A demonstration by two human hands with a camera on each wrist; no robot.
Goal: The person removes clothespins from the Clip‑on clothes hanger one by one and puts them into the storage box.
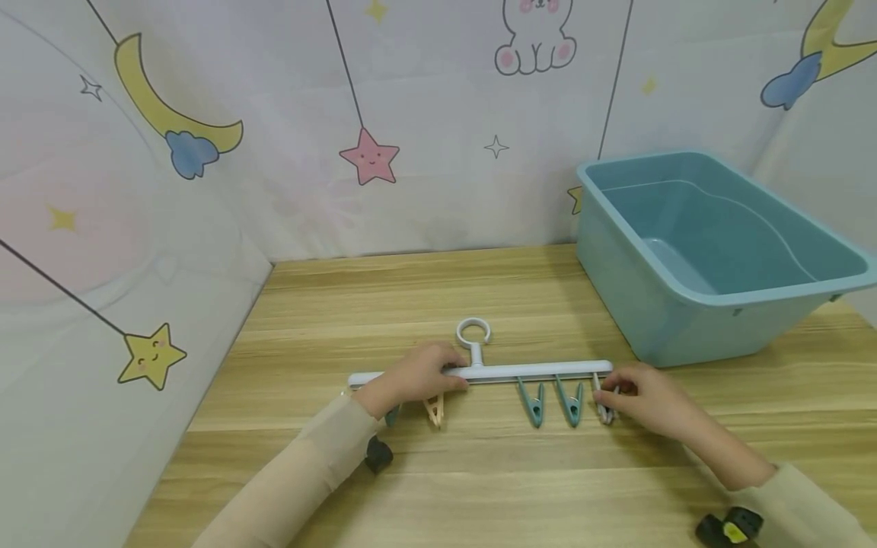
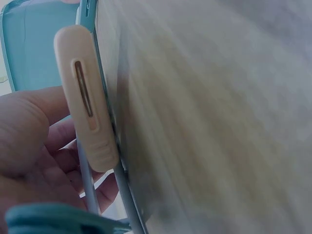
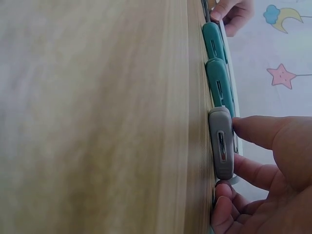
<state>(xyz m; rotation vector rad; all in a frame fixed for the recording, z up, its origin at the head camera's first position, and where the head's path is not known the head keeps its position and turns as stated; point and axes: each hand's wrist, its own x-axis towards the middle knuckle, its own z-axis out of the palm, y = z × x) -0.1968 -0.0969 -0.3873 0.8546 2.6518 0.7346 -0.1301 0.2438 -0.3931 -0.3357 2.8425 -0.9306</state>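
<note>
A white hanger [image 1: 541,371] with a ring hook lies across the wooden table. My left hand [image 1: 421,371] grips its bar left of the hook, with a cream clothespin [image 1: 435,409] beside the fingers. In the left wrist view, this cream clothespin [image 2: 87,97] is close up, and a teal clothespin [image 2: 58,219] blurs at the bottom. Two teal clothespins [image 1: 532,401] hang right of the hook. At the bar's right end, my right hand [image 1: 644,397] pinches a grey clothespin [image 1: 603,399]. The right wrist view shows thumb and finger against this grey clothespin [image 3: 222,144].
A large blue plastic tub [image 1: 644,320] stands at the back right, behind my right hand. A patterned cloth [image 1: 425,205] covers the wall behind the table [image 1: 479,487] and the left side. Dark devices [image 1: 729,527] sit by both wrists.
</note>
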